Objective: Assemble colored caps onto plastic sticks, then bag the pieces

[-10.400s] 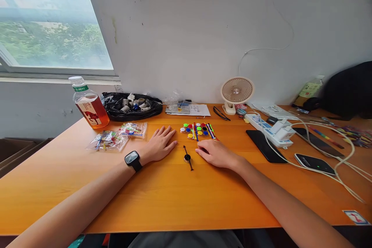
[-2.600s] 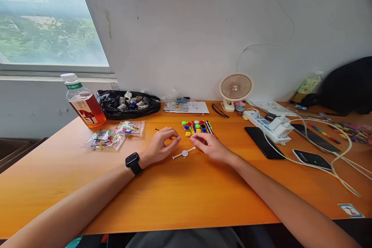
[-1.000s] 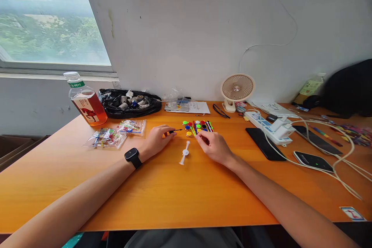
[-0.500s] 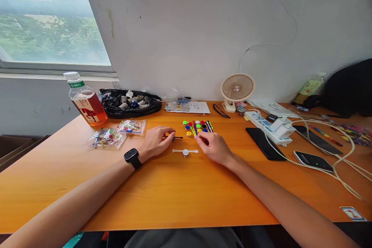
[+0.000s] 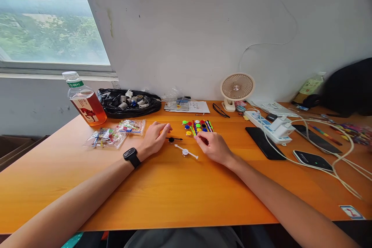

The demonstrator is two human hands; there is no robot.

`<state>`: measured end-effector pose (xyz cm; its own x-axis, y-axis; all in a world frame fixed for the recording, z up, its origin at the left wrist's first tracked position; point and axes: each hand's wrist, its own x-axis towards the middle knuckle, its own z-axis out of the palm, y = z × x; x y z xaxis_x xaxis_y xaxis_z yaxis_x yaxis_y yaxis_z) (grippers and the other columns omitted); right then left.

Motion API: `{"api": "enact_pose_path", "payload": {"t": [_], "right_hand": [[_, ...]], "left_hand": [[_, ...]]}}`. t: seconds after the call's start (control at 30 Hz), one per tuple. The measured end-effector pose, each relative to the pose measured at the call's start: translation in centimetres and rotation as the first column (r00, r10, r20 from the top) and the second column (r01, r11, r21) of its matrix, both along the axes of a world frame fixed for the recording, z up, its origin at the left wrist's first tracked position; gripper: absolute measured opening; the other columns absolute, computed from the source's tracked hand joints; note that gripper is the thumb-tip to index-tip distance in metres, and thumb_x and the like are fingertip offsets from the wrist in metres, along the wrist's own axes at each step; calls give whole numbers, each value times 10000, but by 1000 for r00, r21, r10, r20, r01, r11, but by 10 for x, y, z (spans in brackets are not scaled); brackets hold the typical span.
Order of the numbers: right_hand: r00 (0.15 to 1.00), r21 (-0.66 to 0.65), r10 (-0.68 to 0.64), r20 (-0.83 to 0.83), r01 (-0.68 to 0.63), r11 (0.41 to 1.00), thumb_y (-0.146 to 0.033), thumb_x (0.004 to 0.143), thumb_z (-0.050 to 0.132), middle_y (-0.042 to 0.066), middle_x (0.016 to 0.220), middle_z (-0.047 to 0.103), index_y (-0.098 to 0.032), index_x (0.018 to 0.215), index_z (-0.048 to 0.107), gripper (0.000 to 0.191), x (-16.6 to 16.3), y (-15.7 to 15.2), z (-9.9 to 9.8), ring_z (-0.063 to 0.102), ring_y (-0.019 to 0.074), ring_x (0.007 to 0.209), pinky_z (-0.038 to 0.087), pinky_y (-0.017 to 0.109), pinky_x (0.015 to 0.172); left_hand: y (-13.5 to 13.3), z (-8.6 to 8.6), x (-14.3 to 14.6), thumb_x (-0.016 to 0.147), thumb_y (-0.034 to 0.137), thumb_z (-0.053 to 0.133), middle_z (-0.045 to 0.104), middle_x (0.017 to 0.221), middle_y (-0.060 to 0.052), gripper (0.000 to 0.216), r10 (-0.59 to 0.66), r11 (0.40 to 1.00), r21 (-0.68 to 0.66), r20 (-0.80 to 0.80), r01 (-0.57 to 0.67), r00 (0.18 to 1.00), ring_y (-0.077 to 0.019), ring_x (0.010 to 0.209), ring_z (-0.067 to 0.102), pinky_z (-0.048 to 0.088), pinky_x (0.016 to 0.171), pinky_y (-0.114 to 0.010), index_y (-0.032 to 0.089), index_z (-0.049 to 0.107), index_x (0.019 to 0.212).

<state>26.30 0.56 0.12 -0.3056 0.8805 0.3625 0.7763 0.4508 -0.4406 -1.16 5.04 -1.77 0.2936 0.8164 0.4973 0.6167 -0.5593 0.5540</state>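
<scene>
My left hand (image 5: 155,138), with a black watch on its wrist, rests on the table with its fingers apart. Just right of it lies a small black arrow spinner (image 5: 171,139). A white arrow spinner (image 5: 185,152) sits between my hands, its arrow slanting down to the right. My right hand (image 5: 213,145) is closed, thumb and fingertips together beside the coloured pieces; whatever it may hold is hidden. Beyond it are several coloured round bases (image 5: 198,125) and coloured arrow sticks (image 5: 209,126), partly covered by the hand.
Left are clear bags of coloured parts (image 5: 107,138), a tea bottle (image 5: 87,104) and a black plastic bag (image 5: 113,110) with grey rolls. A small fan (image 5: 237,87) stands at the back. Right are a power strip (image 5: 261,124), a phone (image 5: 312,161), a black slab (image 5: 263,143) and looping cables.
My left hand has drawn back left, uncovering the black spinner. The white spinner's arrow has turned from level to slanting. My right hand stays in place.
</scene>
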Motion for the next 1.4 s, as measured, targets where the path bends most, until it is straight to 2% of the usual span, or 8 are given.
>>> {"api": "enact_pose_path", "payload": {"t": [0.17,0.43,0.63,0.83,1.0,1.13,1.27,1.4], "right_hand": [[1000,4,1,8,-1,1000,-420,1046,483,-14,619,546,-208,714,514,395,0,0,-1,434,133,568,245,276,591],[999,-3,-5,34,6,1000,-410,1051,483,-1,632,584,-211,713,553,398,0,-1,-1,477,143,585,264,283,594],[1000,-14,15,27,-15,1000,-411,1055,478,5,660,615,-212,757,612,382,-2,-2,0,504,145,596,288,277,603],[999,-21,27,31,-26,999,-407,1055,491,-8,648,600,-211,743,589,381,-2,-3,0,494,140,596,282,273,600],[998,-53,61,25,-60,997,-385,1053,498,-7,668,622,-208,768,600,350,-1,-3,-1,527,143,623,313,265,620],[988,-87,152,7,-151,985,-368,1050,513,-1,716,667,-210,903,693,281,-1,-5,1,560,145,655,344,262,651],[960,-180,279,-12,-277,944,-377,1042,542,6,737,688,-212,965,737,267,-4,-10,1,561,147,646,362,261,642],[926,-224,363,-104,-378,898,-312,1047,510,39,884,759,-203,977,745,269,-9,-12,0,639,171,759,437,266,722]], "left_hand": [[5,-3,-2,1135,464,292,751,1053,-54,512,113,985,126,47,-118,993,-268,1053,612,429,993,-422,234,742,1054],[4,-2,-2,1135,451,286,739,1057,-57,490,138,985,103,31,-140,990,-258,1055,614,433,997,-409,227,714,1051],[1,-1,1,1134,456,303,759,1021,-61,512,-21,1000,-2,3,21,1000,-244,1009,663,462,961,-383,204,699,928],[-3,1,4,1137,474,294,762,986,-71,534,-89,996,-23,-87,87,992,-253,982,671,476,926,-392,203,706,932],[-5,2,5,1133,489,308,756,949,-65,516,-144,986,-103,-107,133,984,-239,906,690,491,821,-346,207,699,948],[-14,9,8,1129,480,339,744,975,-72,476,-283,955,-133,-140,266,949,-225,879,686,495,797,-326,208,714,1022],[-25,15,13,1080,518,494,736,1126,-96,385,-404,914,-112,-186,389,896,-250,1010,677,510,880,-348,227,695,1230],[-32,13,20,971,579,674,725,1124,-109,425,-438,896,-52,-281,442,854,-289,1070,636,496,968,-404,237,700,1221]]}}
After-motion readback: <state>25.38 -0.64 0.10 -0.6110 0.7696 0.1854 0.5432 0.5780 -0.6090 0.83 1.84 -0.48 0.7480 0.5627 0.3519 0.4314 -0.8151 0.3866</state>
